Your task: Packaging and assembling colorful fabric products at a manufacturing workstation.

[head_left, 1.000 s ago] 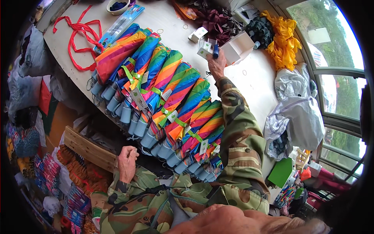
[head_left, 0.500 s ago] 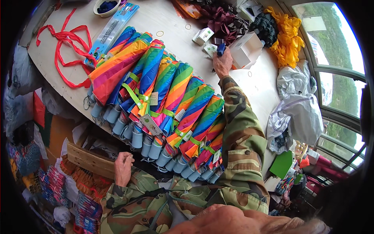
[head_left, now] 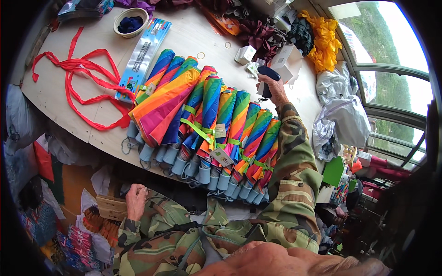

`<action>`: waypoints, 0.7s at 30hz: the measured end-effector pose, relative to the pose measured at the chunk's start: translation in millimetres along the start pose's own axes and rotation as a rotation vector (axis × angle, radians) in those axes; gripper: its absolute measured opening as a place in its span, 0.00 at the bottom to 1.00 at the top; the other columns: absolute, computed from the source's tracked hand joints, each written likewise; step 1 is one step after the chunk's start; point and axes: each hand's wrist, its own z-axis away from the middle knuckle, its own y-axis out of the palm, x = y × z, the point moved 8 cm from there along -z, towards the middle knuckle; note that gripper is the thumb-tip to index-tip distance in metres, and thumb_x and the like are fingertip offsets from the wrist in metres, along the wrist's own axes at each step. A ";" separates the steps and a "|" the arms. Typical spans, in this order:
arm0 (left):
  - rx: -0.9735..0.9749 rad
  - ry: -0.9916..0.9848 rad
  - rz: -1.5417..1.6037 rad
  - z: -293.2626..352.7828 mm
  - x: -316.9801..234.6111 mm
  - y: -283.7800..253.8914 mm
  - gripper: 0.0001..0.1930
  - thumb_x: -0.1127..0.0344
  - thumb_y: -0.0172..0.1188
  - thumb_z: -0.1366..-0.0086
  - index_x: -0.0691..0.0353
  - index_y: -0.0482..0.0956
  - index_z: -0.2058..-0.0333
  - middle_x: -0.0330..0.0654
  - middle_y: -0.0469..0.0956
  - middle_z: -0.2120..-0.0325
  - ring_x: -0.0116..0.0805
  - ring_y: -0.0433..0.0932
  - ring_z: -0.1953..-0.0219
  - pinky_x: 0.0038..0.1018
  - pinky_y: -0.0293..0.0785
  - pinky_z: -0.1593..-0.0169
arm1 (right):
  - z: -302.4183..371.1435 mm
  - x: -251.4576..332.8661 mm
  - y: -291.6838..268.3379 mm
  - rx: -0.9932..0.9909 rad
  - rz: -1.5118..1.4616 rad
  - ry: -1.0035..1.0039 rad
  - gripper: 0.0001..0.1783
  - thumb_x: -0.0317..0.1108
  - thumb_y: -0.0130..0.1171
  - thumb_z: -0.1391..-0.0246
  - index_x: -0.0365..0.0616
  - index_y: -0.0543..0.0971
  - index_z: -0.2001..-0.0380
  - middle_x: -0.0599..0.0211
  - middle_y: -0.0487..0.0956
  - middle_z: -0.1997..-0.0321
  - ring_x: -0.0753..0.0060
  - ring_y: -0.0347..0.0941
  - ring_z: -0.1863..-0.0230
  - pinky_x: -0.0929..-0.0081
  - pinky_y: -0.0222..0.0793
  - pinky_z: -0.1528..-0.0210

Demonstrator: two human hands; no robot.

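Note:
My right hand reaches over the table, fingers wrapped round a dark blue tagging gun. Close beside it lie small printed tags and a little white box. A row of folded rainbow-striped umbrellas rests on the table, overlapping, their grey-blue handles toward me. Green straps wrap several of them, and a white card tag hangs near the middle. My left hand is low by my body, off the table's edge, with its fingers curled together; whatever they may hold is hidden.
Red ribbon is strewn at the left beside a long printed umbrella sleeve and a bowl of dark blue material. An opened white box stands beyond my right hand. Yellow fabric and pale plastic bags lie near the windows.
The view has shifted, so the umbrellas sit lower and farther right. My right hand has come back from the boxes with the tagging gun, now more plainly visible. My left hand stays curled low.

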 end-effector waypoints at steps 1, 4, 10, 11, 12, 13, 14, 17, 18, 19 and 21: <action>0.005 0.009 0.004 -3.5 5.1 -10.0 0.09 0.68 0.61 0.26 0.69 0.80 0.56 0.40 0.83 0.69 0.25 0.77 0.69 0.27 0.75 0.63 | 6.7 4.0 6.8 0.027 -0.010 0.046 0.24 0.38 0.77 0.46 0.37 0.82 0.50 0.63 0.84 0.64 0.65 0.86 0.68 0.63 0.86 0.65; 0.005 0.021 -0.031 -14.0 23.1 -43.8 0.09 0.67 0.61 0.27 0.69 0.80 0.57 0.42 0.84 0.69 0.27 0.79 0.69 0.28 0.76 0.63 | 21.9 17.8 23.3 0.098 -0.030 0.094 0.25 0.39 0.78 0.44 0.37 0.81 0.49 0.61 0.85 0.61 0.61 0.88 0.65 0.62 0.88 0.65; -0.082 0.063 -0.090 -28.4 26.6 -102.1 0.10 0.66 0.62 0.28 0.69 0.80 0.58 0.44 0.85 0.69 0.33 0.82 0.66 0.32 0.78 0.59 | 16.2 37.5 70.6 0.184 0.049 0.128 0.24 0.40 0.79 0.44 0.37 0.81 0.52 0.62 0.85 0.62 0.61 0.88 0.68 0.62 0.89 0.67; -0.083 0.061 -0.069 -32.9 26.9 -103.4 0.10 0.66 0.63 0.29 0.69 0.81 0.58 0.44 0.85 0.69 0.34 0.83 0.66 0.33 0.79 0.59 | 12.4 41.0 75.9 0.163 0.041 0.111 0.24 0.40 0.80 0.44 0.36 0.81 0.53 0.62 0.85 0.62 0.60 0.88 0.69 0.62 0.89 0.68; -0.085 0.058 -0.050 -36.7 26.9 -105.1 0.10 0.66 0.63 0.29 0.69 0.81 0.58 0.45 0.85 0.69 0.35 0.84 0.66 0.34 0.79 0.58 | 6.7 41.7 84.1 0.174 0.041 0.117 0.25 0.41 0.80 0.44 0.36 0.82 0.52 0.61 0.85 0.63 0.61 0.88 0.68 0.63 0.88 0.67; -0.100 0.053 -0.069 -36.9 26.7 -109.5 0.10 0.66 0.63 0.29 0.69 0.81 0.58 0.45 0.85 0.69 0.35 0.84 0.65 0.34 0.79 0.57 | 1.2 40.6 95.9 0.193 0.057 0.103 0.27 0.41 0.80 0.45 0.35 0.82 0.49 0.61 0.85 0.63 0.62 0.88 0.68 0.64 0.87 0.68; -0.119 0.043 -0.082 -32.6 27.7 -110.0 0.10 0.66 0.63 0.29 0.69 0.81 0.58 0.46 0.86 0.69 0.36 0.84 0.65 0.34 0.79 0.57 | -7.6 36.7 108.4 0.198 0.064 0.092 0.29 0.42 0.80 0.45 0.36 0.81 0.47 0.61 0.86 0.62 0.63 0.87 0.68 0.65 0.86 0.68; -0.138 0.037 -0.117 -23.7 4.4 -102.2 0.11 0.65 0.63 0.29 0.68 0.82 0.57 0.47 0.87 0.67 0.38 0.86 0.64 0.34 0.80 0.56 | -35.5 19.4 113.7 0.169 0.082 0.107 0.31 0.43 0.80 0.44 0.36 0.80 0.45 0.58 0.86 0.61 0.61 0.88 0.67 0.64 0.87 0.66; -0.168 0.022 -0.106 -17.7 12.2 -100.7 0.11 0.65 0.63 0.29 0.68 0.82 0.57 0.48 0.87 0.67 0.38 0.86 0.63 0.34 0.80 0.56 | -42.5 14.2 131.5 0.167 0.091 0.129 0.31 0.44 0.80 0.43 0.36 0.79 0.45 0.58 0.87 0.62 0.61 0.87 0.67 0.65 0.87 0.66; -0.186 0.014 -0.085 -11.0 12.1 -96.2 0.11 0.64 0.63 0.29 0.68 0.82 0.56 0.48 0.87 0.67 0.38 0.86 0.63 0.34 0.80 0.55 | -42.1 19.9 150.0 0.201 0.079 0.124 0.31 0.44 0.80 0.43 0.35 0.79 0.45 0.58 0.87 0.62 0.61 0.87 0.67 0.66 0.87 0.66; -0.210 0.011 -0.046 -6.8 5.5 -84.5 0.12 0.64 0.63 0.29 0.67 0.82 0.55 0.49 0.87 0.66 0.39 0.87 0.63 0.35 0.81 0.56 | -43.0 21.5 159.7 0.235 0.068 0.133 0.30 0.44 0.79 0.43 0.34 0.80 0.47 0.58 0.87 0.62 0.63 0.87 0.68 0.68 0.86 0.66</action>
